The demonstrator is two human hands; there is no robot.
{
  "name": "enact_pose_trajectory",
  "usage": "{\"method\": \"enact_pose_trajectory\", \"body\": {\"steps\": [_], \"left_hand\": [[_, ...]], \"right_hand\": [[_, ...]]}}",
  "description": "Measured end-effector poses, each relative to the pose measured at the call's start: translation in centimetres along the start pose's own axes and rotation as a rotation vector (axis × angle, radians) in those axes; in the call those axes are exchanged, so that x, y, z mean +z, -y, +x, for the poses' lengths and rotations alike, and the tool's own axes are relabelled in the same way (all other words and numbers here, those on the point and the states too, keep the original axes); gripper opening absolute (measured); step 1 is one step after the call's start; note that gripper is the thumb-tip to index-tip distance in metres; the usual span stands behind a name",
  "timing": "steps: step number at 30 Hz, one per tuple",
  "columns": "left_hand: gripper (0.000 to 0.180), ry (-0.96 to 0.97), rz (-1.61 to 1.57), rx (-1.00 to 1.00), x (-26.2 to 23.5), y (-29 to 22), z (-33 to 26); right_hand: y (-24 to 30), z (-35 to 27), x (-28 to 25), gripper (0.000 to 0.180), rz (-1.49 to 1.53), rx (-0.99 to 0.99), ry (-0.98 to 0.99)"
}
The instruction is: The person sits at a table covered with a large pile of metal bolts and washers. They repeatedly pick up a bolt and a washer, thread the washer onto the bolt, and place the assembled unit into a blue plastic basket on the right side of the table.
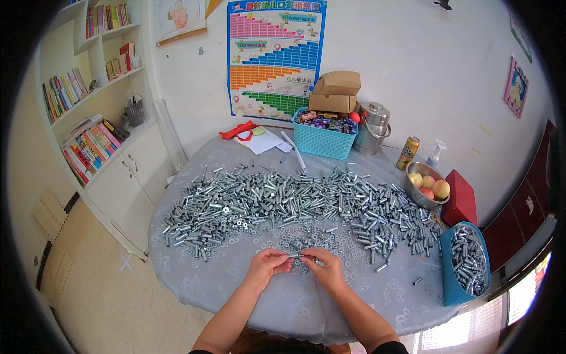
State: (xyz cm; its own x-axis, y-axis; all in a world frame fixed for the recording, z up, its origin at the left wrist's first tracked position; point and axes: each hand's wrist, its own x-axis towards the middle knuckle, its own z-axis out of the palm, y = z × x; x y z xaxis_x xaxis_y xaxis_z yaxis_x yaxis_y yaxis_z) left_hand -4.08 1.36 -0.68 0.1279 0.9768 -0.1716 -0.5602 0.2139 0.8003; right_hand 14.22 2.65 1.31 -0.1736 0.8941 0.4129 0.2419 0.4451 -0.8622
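Over the near part of the table, my left hand [268, 266] pinches one end of a shiny metal expansion bolt [293, 256]. The fingers of my right hand [324, 269] are closed at the bolt's other end; any small part between them is too small to make out. Just beyond my hands lies a scatter of small washers and nuts [303, 236]. Behind these, a wide heap of metal bolts and sleeves [283, 197] curves across the table.
A blue bin [449, 277] of metal bolts stands at the right edge. Farther back are a steel bowl [433, 203] of fruit, a red box [460, 197], a can [408, 152], a spray bottle [435, 153], a metal pot [372, 127] and a turquoise basket [324, 139]. Papers [262, 141] lie at the back left.
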Motion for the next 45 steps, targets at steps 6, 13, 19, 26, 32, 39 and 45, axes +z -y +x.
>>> {"method": "enact_pose_trajectory", "body": {"steps": [6, 13, 19, 26, 32, 39, 45], "left_hand": [[0.009, -0.049, -0.061, 0.072, -0.5, 0.0, 0.2], [0.008, -0.05, -0.048, 0.039, -0.2, -0.1, 0.1], [0.008, -0.041, -0.046, 0.045, -0.4, 0.1, 0.2], [0.008, -0.041, -0.042, 0.041, -0.3, 0.1, 0.2], [0.008, -0.011, -0.025, 0.021, -0.1, -0.1, 0.0], [0.008, 0.031, 0.004, 0.0, 0.0, 0.0, -0.1], [0.008, 0.025, 0.018, -0.009, 0.0, 0.0, -0.2]], "right_hand": [[-0.6, 0.6, -2.4, 0.018, -0.337, -0.104, 0.311], [-0.4, 0.3, -2.6, 0.015, -0.513, -0.21, 0.423], [-0.1, 0.1, -2.5, 0.01, -0.519, -0.182, 0.401], [-0.3, 0.0, -2.3, 0.011, -0.546, -0.167, 0.279], [1.1, 0.3, -1.8, 0.015, -0.02, 0.217, 0.013], [-0.6, -0.1, -1.0, 0.018, 0.063, 0.135, 0.041], [0.6, 0.3, -1.4, 0.019, -0.004, 0.003, 0.112]]}}
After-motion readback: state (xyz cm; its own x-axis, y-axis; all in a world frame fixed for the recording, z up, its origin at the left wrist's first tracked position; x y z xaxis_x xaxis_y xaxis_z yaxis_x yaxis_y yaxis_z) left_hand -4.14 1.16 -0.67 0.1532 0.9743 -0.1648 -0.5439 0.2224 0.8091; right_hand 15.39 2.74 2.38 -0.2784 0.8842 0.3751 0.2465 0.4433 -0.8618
